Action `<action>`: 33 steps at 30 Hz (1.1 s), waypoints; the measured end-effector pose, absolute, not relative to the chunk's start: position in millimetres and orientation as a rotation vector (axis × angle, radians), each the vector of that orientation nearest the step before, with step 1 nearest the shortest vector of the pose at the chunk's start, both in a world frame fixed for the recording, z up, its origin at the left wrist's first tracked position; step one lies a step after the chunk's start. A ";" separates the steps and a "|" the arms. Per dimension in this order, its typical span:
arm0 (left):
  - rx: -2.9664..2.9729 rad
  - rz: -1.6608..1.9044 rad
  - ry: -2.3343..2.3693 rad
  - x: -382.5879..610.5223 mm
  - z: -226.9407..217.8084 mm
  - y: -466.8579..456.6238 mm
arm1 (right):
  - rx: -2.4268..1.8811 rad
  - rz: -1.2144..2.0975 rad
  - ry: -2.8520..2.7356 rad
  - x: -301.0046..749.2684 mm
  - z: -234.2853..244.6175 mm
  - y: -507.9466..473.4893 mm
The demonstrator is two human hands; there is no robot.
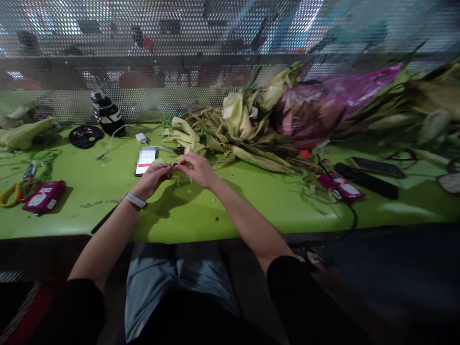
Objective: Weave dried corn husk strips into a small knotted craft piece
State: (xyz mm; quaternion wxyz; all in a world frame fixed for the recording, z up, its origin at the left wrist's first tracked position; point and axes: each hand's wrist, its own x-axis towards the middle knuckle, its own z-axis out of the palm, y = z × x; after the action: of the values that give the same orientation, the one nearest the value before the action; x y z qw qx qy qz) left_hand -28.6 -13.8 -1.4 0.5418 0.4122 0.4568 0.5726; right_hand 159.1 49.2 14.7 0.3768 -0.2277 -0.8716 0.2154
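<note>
My left hand (155,178) and my right hand (196,170) meet over the green table, fingertips pinched close together. Between them is a thin, twisted piece of corn husk (175,165), largely covered by the fingers. Loose thin strands hang just below it. A phone with a lit screen (146,158) lies right behind my left hand. Beyond my right hand spreads a big heap of corn husks (215,129), some pale green and some dry and brown. A light-coloured watch band circles my left wrist.
A black bottle (108,115), a black disc (86,136) and a white charger (141,137) stand or lie at the back left. Purple boxes (45,196) lie on both sides. A pink plastic bag (312,110) rests among the husks, before a perforated metal screen (179,33).
</note>
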 end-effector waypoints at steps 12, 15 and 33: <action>0.930 1.311 1.051 -27.7 5.8 -17.5 | -0.659 1.220 -1.901 143.9 -2.8 52.9; 0.906 1.341 1.126 -29.6 2.6 -14.8 | -0.718 1.416 -1.860 140.9 -6.5 52.2; 0.857 1.326 1.208 -31.1 4.6 -13.4 | -0.357 0.723 -2.294 148.6 -2.9 40.3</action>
State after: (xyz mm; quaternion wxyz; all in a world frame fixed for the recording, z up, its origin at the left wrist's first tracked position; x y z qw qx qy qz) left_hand -31.1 -13.4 4.6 0.5452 0.3614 0.5095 0.5592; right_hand 148.6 40.3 -2.9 0.3478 -0.1378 -0.8845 0.2787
